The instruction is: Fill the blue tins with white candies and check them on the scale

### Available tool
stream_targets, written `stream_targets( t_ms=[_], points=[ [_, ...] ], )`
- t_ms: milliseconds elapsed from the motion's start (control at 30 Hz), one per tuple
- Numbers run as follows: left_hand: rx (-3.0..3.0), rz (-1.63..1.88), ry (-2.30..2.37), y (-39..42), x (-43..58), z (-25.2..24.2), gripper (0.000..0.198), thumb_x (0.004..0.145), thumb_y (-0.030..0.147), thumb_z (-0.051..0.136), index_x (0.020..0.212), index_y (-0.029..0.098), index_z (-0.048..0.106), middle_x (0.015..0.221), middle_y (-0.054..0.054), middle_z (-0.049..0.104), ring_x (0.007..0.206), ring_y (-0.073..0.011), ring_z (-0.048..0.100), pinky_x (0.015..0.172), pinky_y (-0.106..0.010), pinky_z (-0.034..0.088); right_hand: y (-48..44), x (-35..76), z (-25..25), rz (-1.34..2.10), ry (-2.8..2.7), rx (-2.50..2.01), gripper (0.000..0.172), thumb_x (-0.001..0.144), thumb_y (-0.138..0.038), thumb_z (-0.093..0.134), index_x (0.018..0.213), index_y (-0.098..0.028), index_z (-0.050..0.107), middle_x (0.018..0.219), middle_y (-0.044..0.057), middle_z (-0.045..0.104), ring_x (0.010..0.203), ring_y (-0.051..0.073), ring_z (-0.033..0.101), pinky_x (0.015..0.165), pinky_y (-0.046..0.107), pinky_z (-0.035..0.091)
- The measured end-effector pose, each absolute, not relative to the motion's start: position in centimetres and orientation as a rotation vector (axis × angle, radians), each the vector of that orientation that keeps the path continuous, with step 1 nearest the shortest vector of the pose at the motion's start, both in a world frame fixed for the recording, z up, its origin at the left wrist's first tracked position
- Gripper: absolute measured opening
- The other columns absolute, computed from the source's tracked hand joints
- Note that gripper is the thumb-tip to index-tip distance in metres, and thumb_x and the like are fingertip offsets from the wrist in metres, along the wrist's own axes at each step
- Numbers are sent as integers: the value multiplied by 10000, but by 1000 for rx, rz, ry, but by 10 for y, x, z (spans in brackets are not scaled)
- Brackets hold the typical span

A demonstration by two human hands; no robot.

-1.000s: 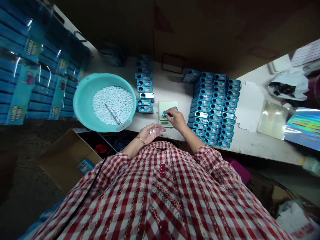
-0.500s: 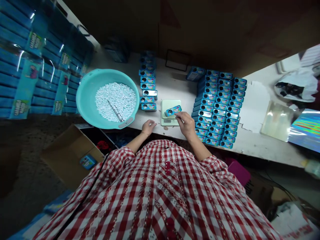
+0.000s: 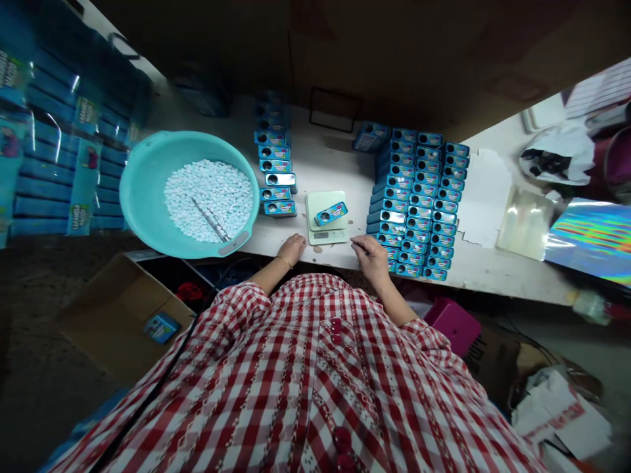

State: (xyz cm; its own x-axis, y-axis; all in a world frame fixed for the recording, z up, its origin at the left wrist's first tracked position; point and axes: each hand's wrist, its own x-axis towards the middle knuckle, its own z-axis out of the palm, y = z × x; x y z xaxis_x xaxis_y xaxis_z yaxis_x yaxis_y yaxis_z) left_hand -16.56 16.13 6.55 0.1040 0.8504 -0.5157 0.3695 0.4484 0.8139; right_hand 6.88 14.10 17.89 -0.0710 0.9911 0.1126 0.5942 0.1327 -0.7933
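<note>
Near the middle of the desk's (image 3: 493, 270) front edge stands a pale weighing scale (image 3: 314, 202), and on its plate lies a blue tin (image 3: 331, 214), set aslant, its printed narrow side up and a dark round spot toward its left end. Neither hand touches it.

The left hand (image 3: 292, 248) is at the front edge, just left of the scale's near left corner, its fingers curled in; whether they close on anything I cannot tell. A thin bracelet (image 3: 284, 262) circles that wrist. The right hand (image 3: 371, 253) is just beyond the scale's near right corner, thumb and forefinger drawn together; I cannot tell whether they pinch something small.

Toward the desk's left end sits a turquoise basin (image 3: 132, 203) with a heap of small white pieces (image 3: 211, 197) and a slim rod (image 3: 210, 220) lying on them. Between basin and scale, a single file of tins (image 3: 275, 167) runs from near the front toward the back. Right of the scale, tins packed in three files (image 3: 422, 200) reach almost to the front edge; a few white pieces (image 3: 398, 179) rest on some tops. Farther along, toward the right end, lie white sheets (image 3: 486, 197), a glossy rainbow-tinted sheet (image 3: 591, 230) and a white plastic bag (image 3: 559, 154).
</note>
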Motion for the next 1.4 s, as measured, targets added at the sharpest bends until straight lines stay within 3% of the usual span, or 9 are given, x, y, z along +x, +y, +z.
stream_targets(
  t_ms=[100, 200, 400, 533, 667, 767, 867, 1100, 1400],
  points=[
    [757, 655, 1580, 161, -170, 75, 222, 679, 40, 603, 582, 189, 470, 710, -29, 458, 887, -192, 488, 805, -267, 378, 158, 63, 183, 747, -1735, -1457, 154, 853, -231, 528, 895, -209, 675, 883, 60, 674, 850, 177, 628, 791, 347, 515],
    [545, 726, 1581, 160, -172, 92, 164, 790, 158, 527, 643, 184, 459, 651, -2, 457, 701, -142, 501, 630, -237, 400, 171, 45, 191, 780, -1735, -1405, 162, 860, -248, 527, 907, -211, 677, 902, 63, 672, 862, 175, 625, 809, 345, 512],
    [-134, 781, 1046, 167, -159, 139, 156, 831, 157, 471, 681, 135, 504, 683, -48, 572, 575, -84, 542, 467, -162, 386, 181, 18, 200, 1005, -1931, -1161, 209, 858, -325, 547, 1009, -232, 658, 1014, 65, 665, 984, 178, 604, 870, 342, 502],
    [-241, 790, 967, 173, -163, 152, 221, 856, 181, 475, 646, 126, 517, 630, -40, 560, 512, -70, 514, 396, -137, 361, 203, 49, 179, 821, -1867, -1383, 375, 814, -347, 592, 1170, -230, 570, 1197, 104, 581, 1130, 222, 519, 861, 378, 502],
    [-221, 823, 1032, 169, -177, 150, 178, 856, 162, 494, 702, 111, 568, 618, -35, 559, 493, -61, 498, 392, -132, 356, 231, 72, 137, 941, -1941, -1428, 599, 727, -297, 652, 1283, -202, 449, 1317, 109, 491, 1198, 238, 468, 937, 402, 446],
    [-204, 856, 1073, 167, -180, 149, 156, 849, 100, 473, 773, 92, 609, 636, -45, 585, 518, -69, 526, 441, -149, 404, 245, 63, 120, 1055, -1973, -1403, 495, 717, -271, 640, 1185, -176, 512, 1188, 81, 578, 1082, 220, 542, 923, 370, 433],
    [-209, 890, 1095, 171, -177, 152, 185, 863, 96, 452, 787, 76, 619, 644, -55, 595, 531, -73, 540, 461, -156, 419, 244, 43, 136, 1035, -2059, -1403, 333, 744, -274, 612, 1052, -156, 572, 1005, 68, 631, 902, 210, 578, 830, 347, 458],
    [-314, 988, 1056, 193, -166, 165, 232, 886, 210, 471, 693, 117, 561, 593, -25, 547, 523, -91, 531, 454, -182, 420, 213, 16, 211, 632, -2470, -1259, 392, 782, -165, 537, 1174, -185, 535, 1114, 107, 579, 994, 276, 468, 880, 405, 402],
    [-281, 962, 998, 194, -161, 170, 232, 892, 168, 431, 771, 80, 609, 626, -46, 569, 544, -93, 533, 443, -178, 404, 206, 32, 186, 671, -2301, -1365, 304, 796, -216, 546, 1097, -183, 558, 1036, 93, 610, 935, 254, 516, 811, 372, 443]
  ],
)
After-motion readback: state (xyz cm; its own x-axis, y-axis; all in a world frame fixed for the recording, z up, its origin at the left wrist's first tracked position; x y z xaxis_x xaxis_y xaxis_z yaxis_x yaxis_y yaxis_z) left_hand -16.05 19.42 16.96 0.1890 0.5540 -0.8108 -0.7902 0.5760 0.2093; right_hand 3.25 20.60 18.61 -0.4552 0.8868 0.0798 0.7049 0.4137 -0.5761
